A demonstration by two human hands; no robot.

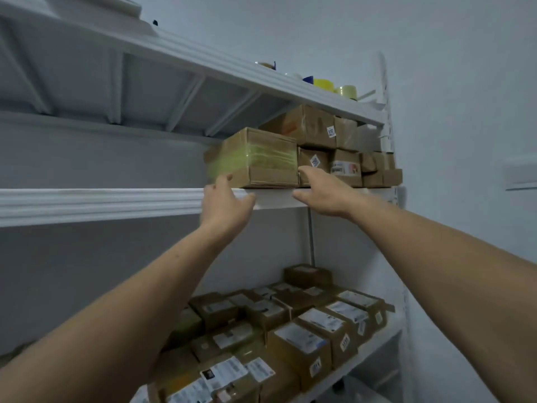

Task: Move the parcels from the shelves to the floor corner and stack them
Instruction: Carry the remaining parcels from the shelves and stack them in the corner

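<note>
Head view: parcel [261,158], brown carton banded in yellowish tape, sits at front edge of middle shelf [101,203]. No print legible on it. Neighbouring parcels [334,146] carry small white number stickers, digits too blurred to read. Lower-shelf parcels [305,330] bear white shipping labels, text unreadable. Left hand [226,199] open, fingers spread, at parcel's lower left corner. Right hand [319,193] open at its lower right corner. Contact unclear for both. Tape rolls [322,82] on top shelf.
</note>
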